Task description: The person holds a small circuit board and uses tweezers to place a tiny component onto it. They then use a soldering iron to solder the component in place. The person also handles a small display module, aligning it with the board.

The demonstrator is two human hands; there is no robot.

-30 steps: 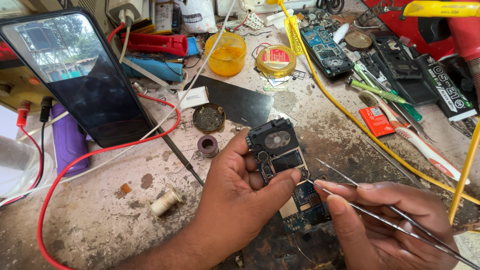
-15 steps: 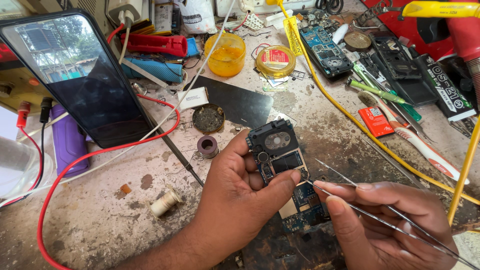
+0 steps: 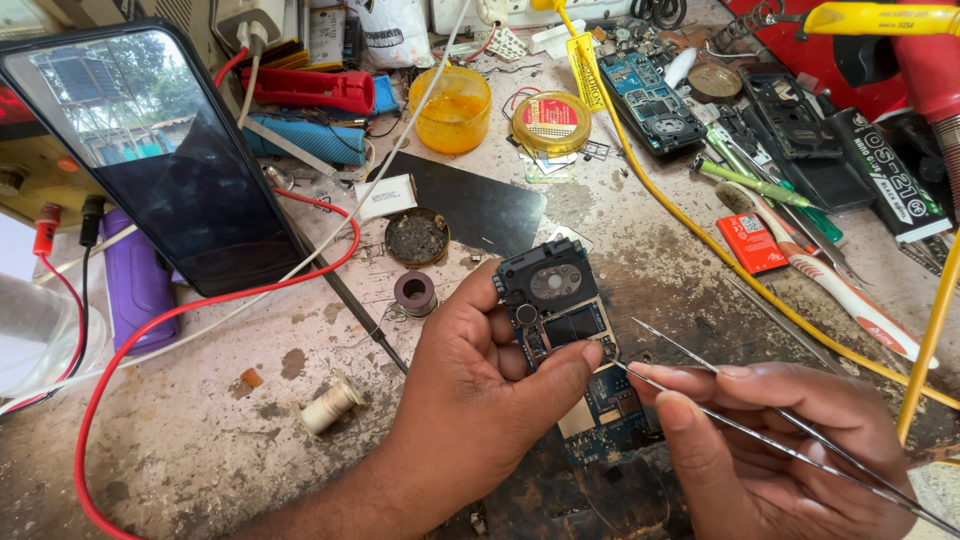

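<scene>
My left hand (image 3: 480, 385) grips a small blue phone circuit board (image 3: 565, 340) with a black camera frame at its top, thumb pressed on its right edge. My right hand (image 3: 770, 440) pinches a pair of thin metal tweezers (image 3: 700, 375), whose tips reach the board's right side near my left thumb. The board's lower end rests over the dark worn patch of the workbench (image 3: 200, 440).
A black smartphone (image 3: 170, 160) leans at the left over a red wire (image 3: 200, 310). A solder spool (image 3: 415, 292), a tin of tip cleaner (image 3: 417, 238), a yellow flux jar (image 3: 450, 108), another circuit board (image 3: 650, 95), a toothbrush (image 3: 830, 280) and a yellow cable (image 3: 700, 240) crowd the bench.
</scene>
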